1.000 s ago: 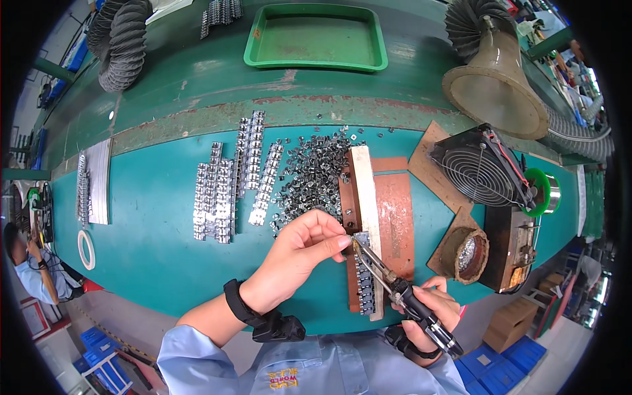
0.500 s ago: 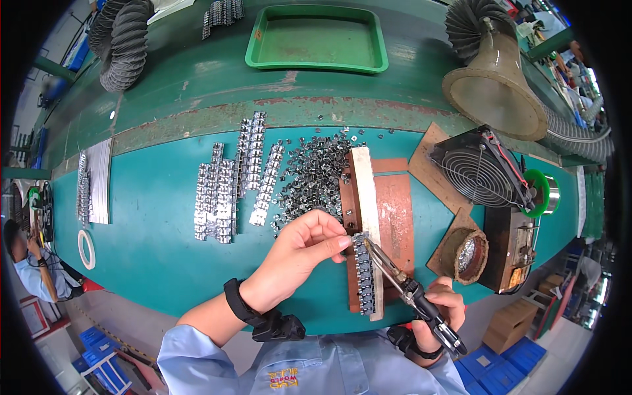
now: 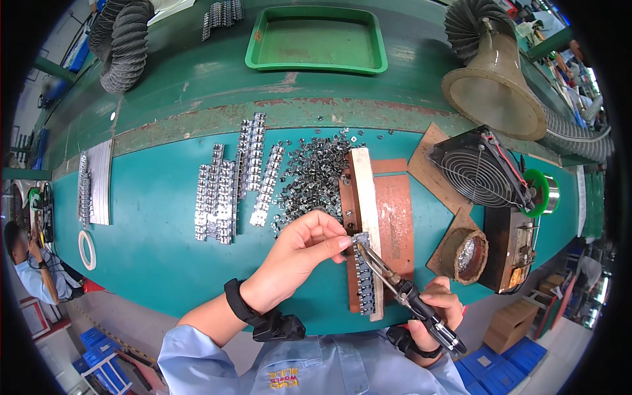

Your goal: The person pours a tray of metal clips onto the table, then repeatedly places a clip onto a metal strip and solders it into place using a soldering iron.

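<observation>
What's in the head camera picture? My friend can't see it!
A person's right hand holds a soldering iron, its tip at a strip of small parts; the left hand is at the strip's far end. Farther away are a heap of tiny metal pieces, a black fan and a green tray.

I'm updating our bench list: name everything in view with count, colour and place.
Board: one, brown, right of centre
Bar: one, white, along board
Circuit strip: one, dark, beside bar
Soldering iron: one, black, tip at strip
Loose parts: many, silver, left of board
Other strips: several, silver, left and back
Tray: one, green, back
Ducts: at least two, grey, back corners
Fan: one, black, right
Spool: one, green, right of fan
Pot: one, brown, nearer than fan
Box: one, dark, right
Ring: one, white, left
Flat stack: one, silver, far left
Crates: several, blue, floor
Co-worker: one, blue clothing, left
Left hand: one, bare, at strip's end
Right hand: one, bare, holding iron
</observation>
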Tool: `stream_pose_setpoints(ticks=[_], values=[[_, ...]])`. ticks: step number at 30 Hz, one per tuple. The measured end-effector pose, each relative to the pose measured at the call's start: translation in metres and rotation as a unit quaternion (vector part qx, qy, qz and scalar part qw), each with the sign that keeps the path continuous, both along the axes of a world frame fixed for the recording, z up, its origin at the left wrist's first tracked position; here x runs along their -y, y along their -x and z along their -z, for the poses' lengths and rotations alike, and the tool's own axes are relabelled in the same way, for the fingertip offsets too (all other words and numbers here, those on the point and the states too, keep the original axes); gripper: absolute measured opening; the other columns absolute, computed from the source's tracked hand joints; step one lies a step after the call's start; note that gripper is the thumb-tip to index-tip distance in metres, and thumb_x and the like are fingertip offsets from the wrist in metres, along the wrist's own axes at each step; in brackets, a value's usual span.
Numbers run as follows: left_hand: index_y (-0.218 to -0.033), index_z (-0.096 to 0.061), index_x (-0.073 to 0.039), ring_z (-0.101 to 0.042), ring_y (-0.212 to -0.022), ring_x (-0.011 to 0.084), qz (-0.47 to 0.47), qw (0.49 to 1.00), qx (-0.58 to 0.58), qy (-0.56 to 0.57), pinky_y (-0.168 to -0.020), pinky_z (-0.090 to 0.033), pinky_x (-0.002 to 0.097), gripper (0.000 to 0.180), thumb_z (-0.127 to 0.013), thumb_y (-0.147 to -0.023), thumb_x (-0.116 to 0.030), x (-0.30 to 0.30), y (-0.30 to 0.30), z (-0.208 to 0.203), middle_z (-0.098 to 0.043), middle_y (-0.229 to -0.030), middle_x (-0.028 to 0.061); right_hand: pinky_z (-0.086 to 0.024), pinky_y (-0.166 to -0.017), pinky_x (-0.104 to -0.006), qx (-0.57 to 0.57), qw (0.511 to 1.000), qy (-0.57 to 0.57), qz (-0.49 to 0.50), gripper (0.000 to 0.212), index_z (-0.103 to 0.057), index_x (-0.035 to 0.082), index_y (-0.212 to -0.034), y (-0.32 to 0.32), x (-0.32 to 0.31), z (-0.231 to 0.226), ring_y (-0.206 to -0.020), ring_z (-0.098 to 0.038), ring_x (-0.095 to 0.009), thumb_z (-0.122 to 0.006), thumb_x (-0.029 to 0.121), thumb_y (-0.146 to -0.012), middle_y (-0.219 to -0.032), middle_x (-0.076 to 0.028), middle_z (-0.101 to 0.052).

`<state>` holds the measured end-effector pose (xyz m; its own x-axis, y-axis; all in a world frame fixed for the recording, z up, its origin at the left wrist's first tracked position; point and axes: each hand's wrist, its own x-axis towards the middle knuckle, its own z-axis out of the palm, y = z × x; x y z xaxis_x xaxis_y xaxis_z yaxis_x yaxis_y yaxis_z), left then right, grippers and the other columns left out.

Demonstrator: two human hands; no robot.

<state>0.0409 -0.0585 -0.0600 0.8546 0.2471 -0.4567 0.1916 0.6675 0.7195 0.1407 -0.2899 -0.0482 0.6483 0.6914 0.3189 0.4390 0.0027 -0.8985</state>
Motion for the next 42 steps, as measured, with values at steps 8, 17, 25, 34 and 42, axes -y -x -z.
stream_pose_setpoints(ticks=[8, 17, 25, 34, 42], values=[[-0.091, -0.051, -0.004, -0.054, -0.072, 0.0085, -0.001, 1.0, 0.004, 0.001, -0.068, -0.044, 0.0219, 0.008, -0.056, -0.085, -0.004, 0.0, -0.001, 0.0, -0.057, -0.084, 0.0013, -0.039, -0.066, -0.0338, 0.012, 1.0, -0.003, -0.008, 0.041, -0.056, 0.003, -0.09, -0.002, -0.003, 0.0, -0.058, -0.057, -0.02, -0.075, 0.019, -0.058, -0.07, -0.009, -0.063], [-0.092, -0.052, -0.004, -0.054, -0.073, 0.009, -0.001, 1.0, 0.005, -0.008, -0.069, -0.045, 0.0228, 0.007, -0.055, -0.086, -0.007, 0.001, 0.0, -0.001, -0.057, -0.085, 0.0015, -0.039, -0.065, -0.033, 0.022, 1.0, -0.001, -0.007, 0.039, -0.056, 0.004, -0.088, -0.002, -0.005, -0.001, -0.057, -0.057, -0.02, -0.076, 0.019, -0.058, -0.068, -0.008, -0.063], [-0.091, -0.052, -0.004, -0.053, -0.067, 0.008, -0.003, 0.999, 0.002, -0.042, -0.064, -0.044, 0.0233, 0.006, -0.054, -0.087, -0.008, -0.003, 0.001, -0.005, -0.058, -0.083, 0.0017, -0.039, -0.065, -0.0325, -0.105, 0.991, -0.07, 0.037, 0.05, -0.046, 0.004, -0.1, 0.012, 0.006, 0.009, -0.07, -0.052, -0.02, -0.077, 0.015, -0.062, -0.085, -0.01, -0.057], [-0.087, -0.057, -0.004, -0.054, -0.06, 0.0169, 0.044, 0.8, -0.049, -0.596, -0.054, -0.042, 0.0269, 0.008, -0.059, -0.079, -0.003, -0.021, 0.015, -0.026, -0.055, -0.076, 0.0064, -0.04, -0.068, -0.0317, -0.188, 0.969, -0.07, 0.145, 0.052, -0.034, 0.008, -0.098, 0.028, 0.015, 0.015, -0.074, -0.048, -0.019, -0.076, 0.02, -0.069, -0.083, -0.008, -0.046], [-0.084, -0.058, -0.003, -0.052, -0.06, 0.0173, 0.1, 0.705, 0.006, -0.702, -0.054, -0.041, 0.0265, 0.012, -0.062, -0.073, 0.0, -0.009, 0.011, -0.013, -0.052, -0.076, 0.0051, -0.04, -0.068, -0.0302, -0.17, 0.969, -0.117, 0.139, 0.049, -0.034, 0.008, -0.097, 0.027, 0.016, 0.033, -0.074, -0.048, -0.019, -0.074, 0.018, -0.07, -0.082, -0.007, -0.044]])
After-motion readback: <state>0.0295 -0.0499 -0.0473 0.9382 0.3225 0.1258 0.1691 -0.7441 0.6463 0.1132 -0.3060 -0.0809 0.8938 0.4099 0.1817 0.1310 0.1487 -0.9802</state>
